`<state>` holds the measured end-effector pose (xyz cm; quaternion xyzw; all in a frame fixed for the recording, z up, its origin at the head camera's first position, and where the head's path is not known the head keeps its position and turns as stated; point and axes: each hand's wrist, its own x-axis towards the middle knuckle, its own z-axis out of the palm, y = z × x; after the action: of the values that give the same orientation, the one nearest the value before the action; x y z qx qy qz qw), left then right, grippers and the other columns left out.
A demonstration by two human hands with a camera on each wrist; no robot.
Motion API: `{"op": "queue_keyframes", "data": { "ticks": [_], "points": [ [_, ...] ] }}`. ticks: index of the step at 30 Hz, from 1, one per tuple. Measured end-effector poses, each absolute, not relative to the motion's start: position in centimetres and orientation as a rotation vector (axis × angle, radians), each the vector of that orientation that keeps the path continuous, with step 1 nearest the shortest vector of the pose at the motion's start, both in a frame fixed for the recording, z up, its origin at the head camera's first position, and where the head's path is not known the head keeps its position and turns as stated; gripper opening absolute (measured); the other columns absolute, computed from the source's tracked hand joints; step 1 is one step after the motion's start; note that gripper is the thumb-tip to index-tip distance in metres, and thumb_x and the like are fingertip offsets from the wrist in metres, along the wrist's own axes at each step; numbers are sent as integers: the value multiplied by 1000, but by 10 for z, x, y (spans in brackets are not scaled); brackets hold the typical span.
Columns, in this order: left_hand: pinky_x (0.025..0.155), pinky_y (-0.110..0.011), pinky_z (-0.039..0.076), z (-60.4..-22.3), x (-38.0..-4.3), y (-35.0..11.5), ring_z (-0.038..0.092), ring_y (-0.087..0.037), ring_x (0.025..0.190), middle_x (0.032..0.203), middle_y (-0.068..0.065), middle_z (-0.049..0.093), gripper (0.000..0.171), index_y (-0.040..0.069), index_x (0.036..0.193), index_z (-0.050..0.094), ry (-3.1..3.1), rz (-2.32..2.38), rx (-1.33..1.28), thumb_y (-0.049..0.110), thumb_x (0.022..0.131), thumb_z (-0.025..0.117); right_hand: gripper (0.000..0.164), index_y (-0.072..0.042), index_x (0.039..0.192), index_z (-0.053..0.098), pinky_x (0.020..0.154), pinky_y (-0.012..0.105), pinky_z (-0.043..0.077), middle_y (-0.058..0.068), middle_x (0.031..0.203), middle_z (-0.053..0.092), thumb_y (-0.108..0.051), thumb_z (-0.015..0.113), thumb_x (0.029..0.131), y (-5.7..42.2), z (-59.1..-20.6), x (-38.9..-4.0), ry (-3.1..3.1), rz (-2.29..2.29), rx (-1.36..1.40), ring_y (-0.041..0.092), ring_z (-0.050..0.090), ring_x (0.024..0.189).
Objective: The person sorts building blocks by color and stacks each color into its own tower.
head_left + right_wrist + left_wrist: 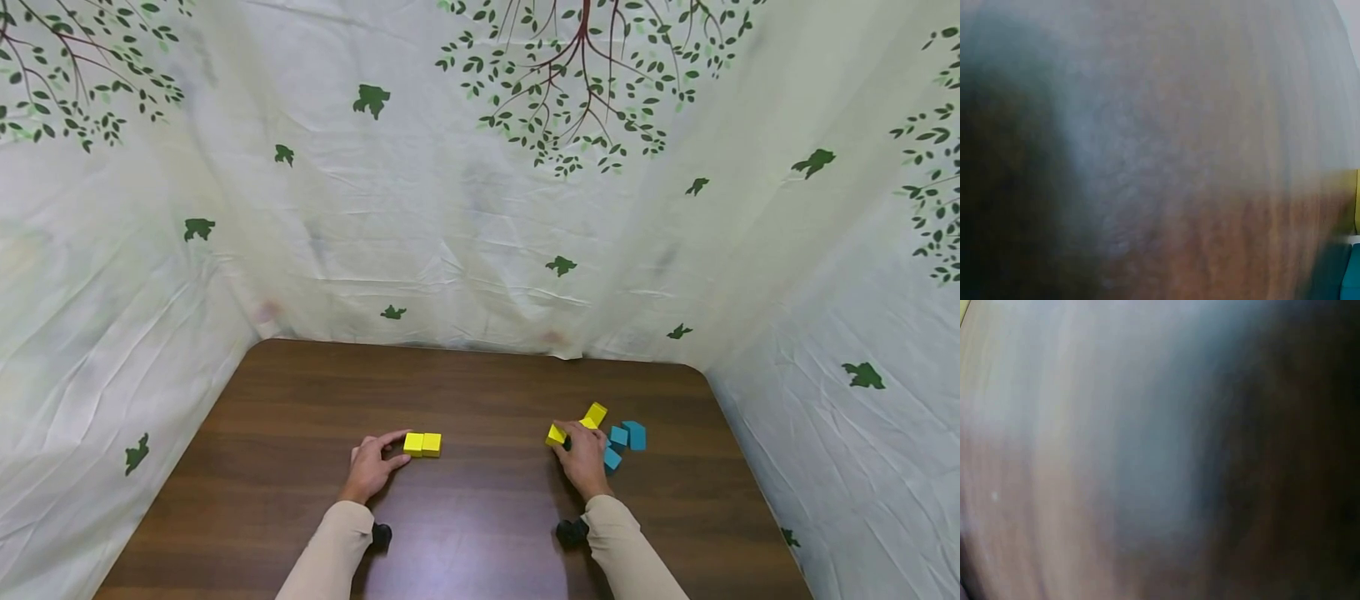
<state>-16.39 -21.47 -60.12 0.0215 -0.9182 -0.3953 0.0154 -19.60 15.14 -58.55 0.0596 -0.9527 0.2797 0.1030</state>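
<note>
Two yellow blocks [422, 445] sit side by side on the brown table, left of its middle. My left hand [369, 467] has thumb and forefinger at the front and back of the left one, pinching it. Over on the right, my right hand [587, 460] grips a yellow block [556, 435] between fingers and thumb, partly covering it. Just behind that hand are more yellow blocks [596, 413]. Several blue blocks [634, 435] lie close against its right side. The right wrist view catches only a sliver of a blue block [1350, 275] at its edge.
The brown wooden table [480, 517] reaches back to a white cloth [465, 200] printed with leaves and branches, which hangs behind and on both sides. Black wrist cameras [572, 533] sit below both hands. Both wrist views are mostly blurred tabletop.
</note>
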Motion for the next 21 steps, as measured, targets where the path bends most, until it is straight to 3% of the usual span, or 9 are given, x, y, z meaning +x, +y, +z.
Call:
{"op": "queue_keyframes", "data": {
  "ticks": [16, 21],
  "points": [
    [85, -44, 27, -602, -164, -215, 50, -23, 90, 100, -9, 68, 44, 14, 124, 67, -2852, -1225, 48, 14, 81, 77, 39, -2, 114, 67, 96, 55, 22, 14, 109, 68, -8, 80, 78, 145, -592, -194, -2777, 803, 144, 32, 60, 104],
    [85, -44, 27, -602, -164, -216, 50, -24, 91, 102, -10, 68, 44, 13, 124, 66, -2849, -1236, 45, 14, 82, 76, 39, 0, 112, 67, 94, 54, 27, 16, 106, 67, -5, 80, 76, 137, -592, -193, -2727, 846, 199, 34, 59, 102]
  ]
}}
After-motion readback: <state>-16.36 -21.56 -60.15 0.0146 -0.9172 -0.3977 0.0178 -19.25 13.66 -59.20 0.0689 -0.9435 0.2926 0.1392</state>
